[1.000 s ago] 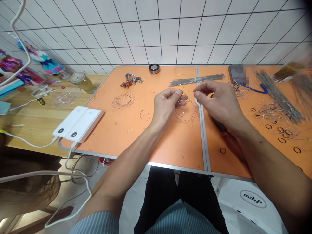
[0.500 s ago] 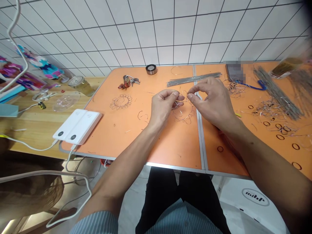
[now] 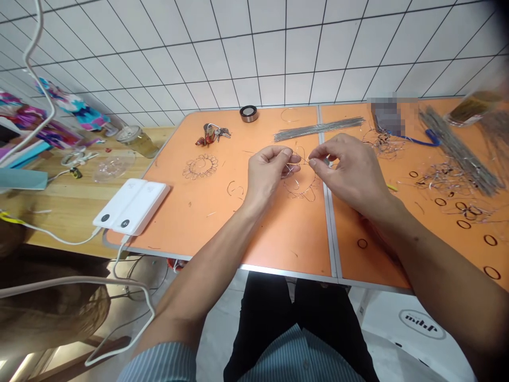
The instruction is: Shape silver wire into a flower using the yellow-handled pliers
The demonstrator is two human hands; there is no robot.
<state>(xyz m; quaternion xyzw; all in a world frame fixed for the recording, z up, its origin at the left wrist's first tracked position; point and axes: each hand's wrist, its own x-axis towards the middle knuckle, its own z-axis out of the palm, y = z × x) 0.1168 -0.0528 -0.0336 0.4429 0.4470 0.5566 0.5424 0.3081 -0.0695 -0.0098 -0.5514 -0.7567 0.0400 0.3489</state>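
— Cables first, far left: a white cable (image 3: 37, 69) loops up past the tiled wall, and on the wooden bench sits a glass jar (image 3: 137, 140) of amber liquid.

— And on the orange table (image 3: 222, 223)?

— Two white power banks (image 3: 131, 206) at its near left corner, cords plugged in. Further in lies a finished wire flower (image 3: 201, 165), flat, a ring of small loops. Behind it a bunch of keys (image 3: 212, 133) and a roll of dark tape (image 3: 248, 112).

— Where's the piece being handled?

— Middle of the table, just left of the seam. It's a thin wire flower frame (image 3: 300, 185): silvery looped petals round an open centre, so fine it almost vanishes against the orange. Its lower loops seem to rest on the table.

— The hands?

— Left hand (image 3: 268, 172) has thumb and forefinger pinched together on the frame's upper edge. Right hand (image 3: 350, 170) meets it fingertip to fingertip, pinched shut on a wire strand there.

— Further right?

— A bundle of straight wires (image 3: 318, 129) behind the hands, then tangled wire, small dark rings (image 3: 463, 224), and another wire bundle (image 3: 457, 151) lying diagonally.
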